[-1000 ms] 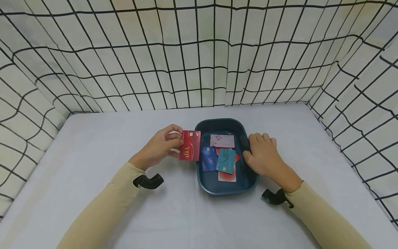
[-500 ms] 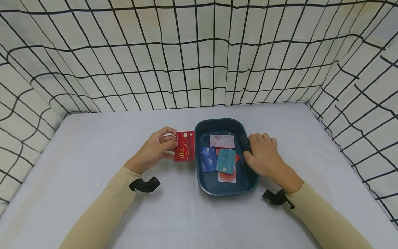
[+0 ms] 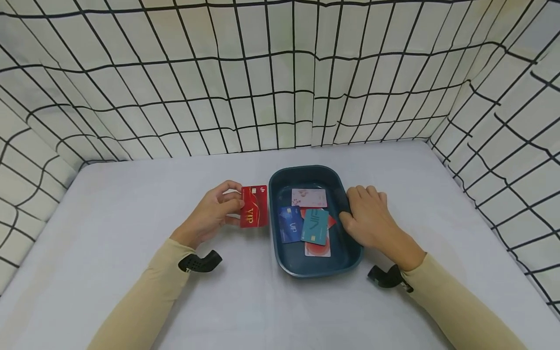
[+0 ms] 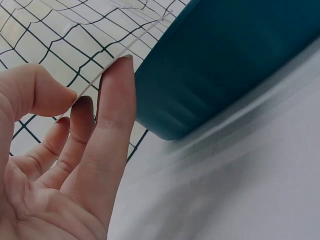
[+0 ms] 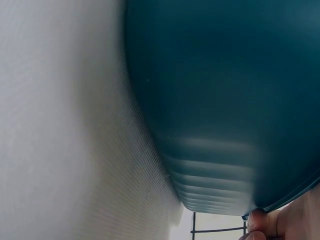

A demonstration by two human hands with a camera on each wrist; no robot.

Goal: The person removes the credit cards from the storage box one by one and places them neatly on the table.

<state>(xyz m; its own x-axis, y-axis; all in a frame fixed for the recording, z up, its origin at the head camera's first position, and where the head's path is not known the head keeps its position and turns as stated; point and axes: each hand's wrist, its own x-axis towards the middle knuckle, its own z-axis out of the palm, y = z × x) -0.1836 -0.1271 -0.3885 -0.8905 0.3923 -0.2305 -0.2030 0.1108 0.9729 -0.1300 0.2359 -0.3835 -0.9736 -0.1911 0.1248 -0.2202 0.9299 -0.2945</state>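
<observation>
My left hand [image 3: 210, 212] pinches a red VIP card [image 3: 255, 208] by its left edge, thumb in front and fingers behind. The card is held up just left of a dark teal basin [image 3: 294, 266]. In the left wrist view the same card appears edge-on as a thin pale strip. My right hand [image 3: 371, 216] grips the basin's right rim; in the right wrist view its fingertips [image 5: 258, 220] show at that rim. Inside the basin lie a blue card [image 3: 289, 226], a teal card [image 3: 315, 226], a pale pink patterned card [image 3: 308, 197] and partly covered red and white-and-red cards.
A white cloth [image 3: 245, 301] covers the table under the basin. White walls with a black grid [image 3: 245, 97] stand at the back and both sides. Each wrist wears a black camera mount [image 3: 200, 261].
My left hand has drawn the red card leftward from the basin's left rim, leaving a small gap. My right hand keeps its grip on the basin. The head view has shifted slightly.
</observation>
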